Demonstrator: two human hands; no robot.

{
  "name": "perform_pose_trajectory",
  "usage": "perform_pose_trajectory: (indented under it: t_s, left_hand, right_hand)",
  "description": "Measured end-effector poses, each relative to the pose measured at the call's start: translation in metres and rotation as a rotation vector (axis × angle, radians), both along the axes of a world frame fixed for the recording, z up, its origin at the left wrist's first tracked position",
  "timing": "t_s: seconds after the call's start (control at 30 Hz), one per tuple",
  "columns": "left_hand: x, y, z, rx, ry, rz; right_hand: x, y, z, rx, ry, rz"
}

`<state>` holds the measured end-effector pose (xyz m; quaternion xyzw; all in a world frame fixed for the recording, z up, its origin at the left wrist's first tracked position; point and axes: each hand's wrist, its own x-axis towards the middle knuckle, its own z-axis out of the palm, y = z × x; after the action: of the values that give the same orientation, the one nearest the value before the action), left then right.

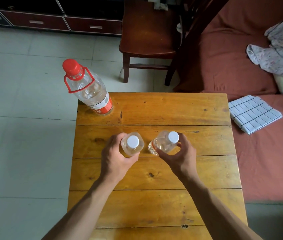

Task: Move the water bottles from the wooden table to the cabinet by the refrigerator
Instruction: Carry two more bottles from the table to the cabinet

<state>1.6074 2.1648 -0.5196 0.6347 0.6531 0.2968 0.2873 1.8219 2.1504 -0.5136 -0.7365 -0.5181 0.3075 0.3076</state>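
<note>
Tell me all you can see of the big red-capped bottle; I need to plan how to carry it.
The big bottle is clear plastic with a red screw cap, a thin red carry handle hanging from its neck ring, and a red-and-white label low on its body. It stands upright on the far left corner of the wooden table, near the edge. Neither of the hands touches it. How full it is I cannot tell.

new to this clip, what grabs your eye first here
Two hands at the wooden table's middle: the left hand and right hand each grip a small white-capped bottle. A big red-capped bottle stands at the table's far left corner.
</note>
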Motion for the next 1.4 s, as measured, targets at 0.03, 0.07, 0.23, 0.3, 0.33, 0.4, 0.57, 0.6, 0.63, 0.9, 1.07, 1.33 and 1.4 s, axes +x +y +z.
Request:
perform_pose_trajectory:
  t_s: [0.03,0.07,0.23,0.3,0.33,0.4,0.57,0.6,0.63,0.9,1.07,1.33,1.4]
  left_hand:
    - [0.001,-0.002,0.006,0.006,-0.013,0.008]
    - [0.002,-0.004,0.012,0.011,-0.025,0.014]
    - [0.007,-0.007,0.059,0.028,-0.051,0.033]
    - [0.008,-0.004,0.083,0.048,-0.065,0.035]
    - [0.009,-0.003,0.095,0.062,-0.069,0.032]
    - [0.012,0.000,0.120,0.087,-0.077,0.030]
    - [0.013,0.003,0.179,0.189,-0.148,0.038]
    - [0.014,0.003,0.190,0.215,-0.166,0.032]
    - [0.015,0.003,0.200,0.240,-0.191,0.018]
    - [0.034,-0.002,0.276,0.351,-0.244,-0.090]
    - [0.055,-0.029,0.323,0.386,-0.323,-0.089]
    - [0.083,-0.099,0.367,0.412,-0.218,-0.044]
    - [0.088,-0.119,0.369,0.404,-0.201,-0.004]
  right_hand:
    - [0.001,-0.001,0.004,0.008,-0.001,0.007]
    - [0.002,-0.002,0.009,0.020,0.000,0.013]
    - [0.005,-0.005,0.050,0.084,0.001,0.024]
    - [0.005,-0.005,0.073,0.115,0.004,0.031]
    - [0.006,-0.005,0.087,0.135,0.004,0.035]
    - [0.007,-0.004,0.115,0.176,0.011,0.054]
    - [0.012,-0.008,0.188,0.271,0.008,0.083]
    - [0.014,-0.011,0.203,0.296,-0.001,0.091]
    - [0.017,-0.013,0.218,0.320,-0.014,0.100]
    - [0.045,-0.043,0.307,0.464,-0.073,0.060]
    - [0.067,-0.070,0.336,0.517,-0.080,0.090]
    - [0.112,-0.115,0.368,0.598,-0.046,0.141]
    - [0.120,-0.126,0.371,0.569,-0.020,0.159]
